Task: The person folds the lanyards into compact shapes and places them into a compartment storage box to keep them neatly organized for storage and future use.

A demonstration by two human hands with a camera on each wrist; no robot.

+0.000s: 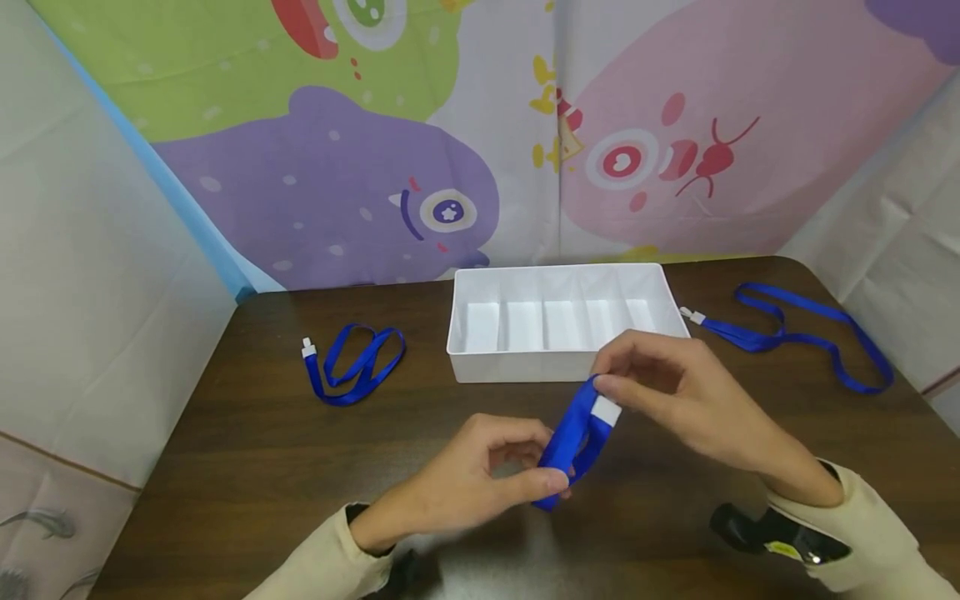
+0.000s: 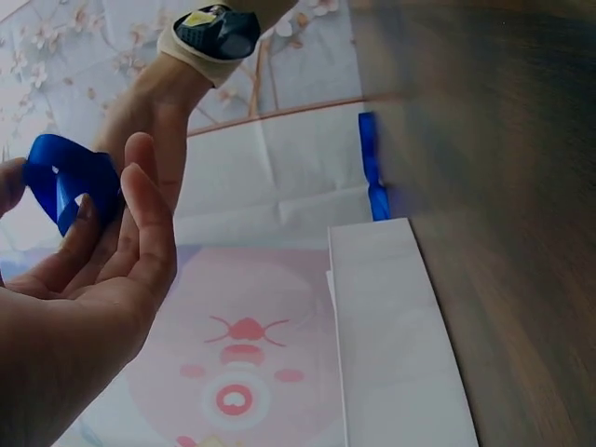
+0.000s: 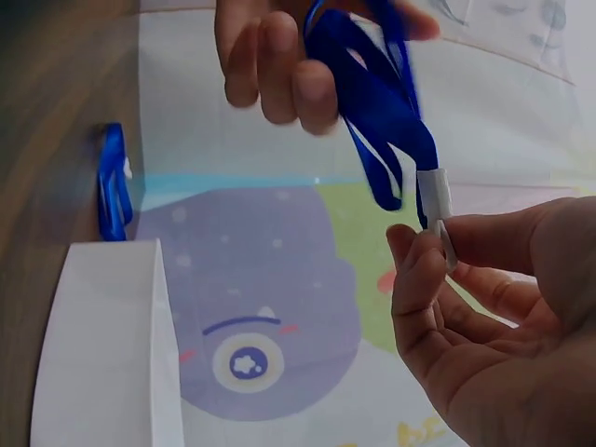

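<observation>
A blue lanyard [image 1: 567, 435], folded into a loose bundle, is held between both hands above the table in the head view. My left hand [image 1: 491, 471] grips the lower end of the folded strap between thumb and fingers. My right hand [image 1: 675, 392] pinches the upper end by the white clip [image 3: 442, 237], as the right wrist view shows. Just below the pinch sits the white plastic sleeve [image 1: 606, 410] of that lanyard. Behind the hands stands a white box [image 1: 528, 367] with several compartments, its right front corner hidden by the right hand.
A second blue lanyard [image 1: 363, 364] with a white clip lies coiled on the left of the brown table [image 1: 247, 467]. Another lanyard [image 1: 810, 340] lies spread out right of the box. Cartoon-printed cloth [image 1: 337, 192] hangs behind the table.
</observation>
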